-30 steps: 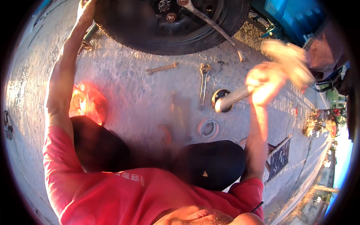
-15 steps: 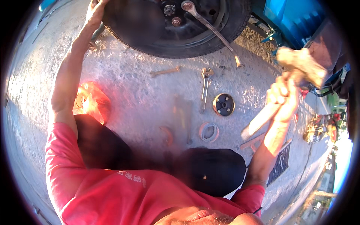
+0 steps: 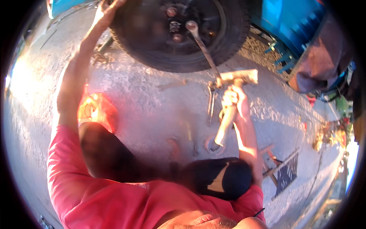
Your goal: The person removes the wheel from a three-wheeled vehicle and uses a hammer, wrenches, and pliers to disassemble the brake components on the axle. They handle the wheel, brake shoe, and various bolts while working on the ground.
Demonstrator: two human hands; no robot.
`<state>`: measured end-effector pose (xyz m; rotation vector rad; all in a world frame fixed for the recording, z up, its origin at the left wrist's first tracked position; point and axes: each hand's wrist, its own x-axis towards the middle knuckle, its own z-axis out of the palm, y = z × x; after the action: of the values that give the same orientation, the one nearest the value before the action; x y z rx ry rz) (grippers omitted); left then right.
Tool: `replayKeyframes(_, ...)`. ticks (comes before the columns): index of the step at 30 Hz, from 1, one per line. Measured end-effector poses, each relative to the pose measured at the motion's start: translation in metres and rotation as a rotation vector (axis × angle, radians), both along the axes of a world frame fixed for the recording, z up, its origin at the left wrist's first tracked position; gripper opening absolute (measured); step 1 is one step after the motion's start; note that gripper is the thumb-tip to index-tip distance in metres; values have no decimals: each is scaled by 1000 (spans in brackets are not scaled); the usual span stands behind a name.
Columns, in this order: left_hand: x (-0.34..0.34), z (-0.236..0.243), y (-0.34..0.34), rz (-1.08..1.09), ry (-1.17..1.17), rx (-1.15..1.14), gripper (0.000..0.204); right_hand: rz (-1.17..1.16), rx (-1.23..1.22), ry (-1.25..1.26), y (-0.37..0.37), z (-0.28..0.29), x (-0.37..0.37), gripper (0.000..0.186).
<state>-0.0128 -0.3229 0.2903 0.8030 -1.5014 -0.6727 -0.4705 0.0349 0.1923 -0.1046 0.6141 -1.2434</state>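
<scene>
A black wheel (image 3: 152, 45) with a tyre stands at the top. A long wrench (image 3: 204, 49) has its ring end over a nut on the hub and slants down to the right. My right hand (image 3: 235, 99) is closed round a hammer (image 3: 225, 124), gripping its pale handle close below the head. The hammer's head is at the wrench's free end and seems to touch it. My left hand (image 3: 105, 13) lies against the tyre's left side, thumb and finger apart; its fingertips run out of the picture.
On the concrete floor are an adjustable wrench (image 3: 211, 103), a small blurred spanner (image 3: 172, 85) and a ring-shaped part (image 3: 209, 144). An orange plastic bag (image 3: 100, 110) lies by my left knee. A low folding stool (image 3: 286, 170) stands at right; blue machinery (image 3: 286, 23) is at upper right.
My right hand has swung the hammer left and down to the wrench's end. The wrench looks steeper than before. The view has shifted slightly, and my left hand keeps to the tyre.
</scene>
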Motion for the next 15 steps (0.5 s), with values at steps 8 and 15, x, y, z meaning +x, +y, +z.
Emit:
replayKeyframes(8,-11,-11,32,-271,174,-9,69,-101,-248,-156,51,-41,-19,11)
replayKeyframes(15,-7,-5,47,-149,86,69,67,-59,160,-414,59,-96,-8,16)
